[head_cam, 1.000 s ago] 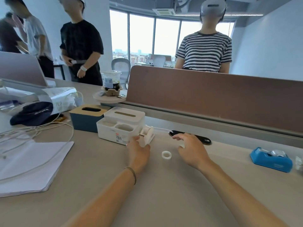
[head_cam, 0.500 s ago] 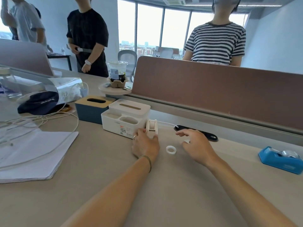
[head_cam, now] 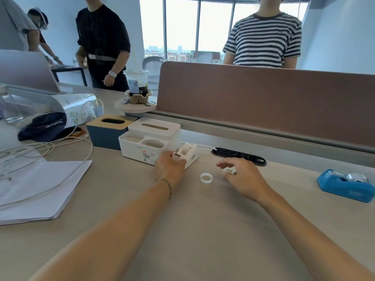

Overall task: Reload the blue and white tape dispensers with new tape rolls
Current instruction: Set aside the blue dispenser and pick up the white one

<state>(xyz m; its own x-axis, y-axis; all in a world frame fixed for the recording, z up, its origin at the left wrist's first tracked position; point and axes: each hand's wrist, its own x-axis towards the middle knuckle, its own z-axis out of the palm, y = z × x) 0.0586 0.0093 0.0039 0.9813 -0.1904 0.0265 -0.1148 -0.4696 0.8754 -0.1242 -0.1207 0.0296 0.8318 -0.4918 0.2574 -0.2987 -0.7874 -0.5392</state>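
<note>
In the head view, the left hand (head_cam: pixel 170 166) is closed around the near end of the small white plastic tape dispenser (head_cam: pixel 187 154), steadying it on the pale beige counter (head_cam: pixel 203 230) just in front of a white plastic desk organiser box (head_cam: pixel 149 141). The right hand (head_cam: pixel 242 177) sits a little to the right of it, thumb and fingers pinched loosely on a small white tape roll (head_cam: pixel 230 171) that rests on or just above the counter; contact looks likely, though the fingers hide most of the roll. A second white ring-shaped tape roll (head_cam: pixel 206 177) lies flat on the counter between the two hands, touching neither. The blue plastic tape dispenser (head_cam: pixel 345 184) stands well off to the right of the right hand, untouched, with what appears to be a clear roll seated in it.

The step in hand seems to be loading the white dispenser: one hand braces it while the other takes up a roll. The next move calls for carrying that roll across to the dispenser's cradle, seating it squarely, then drawing the tape end forward to the cutter. The blue dispenser would follow.
</note>
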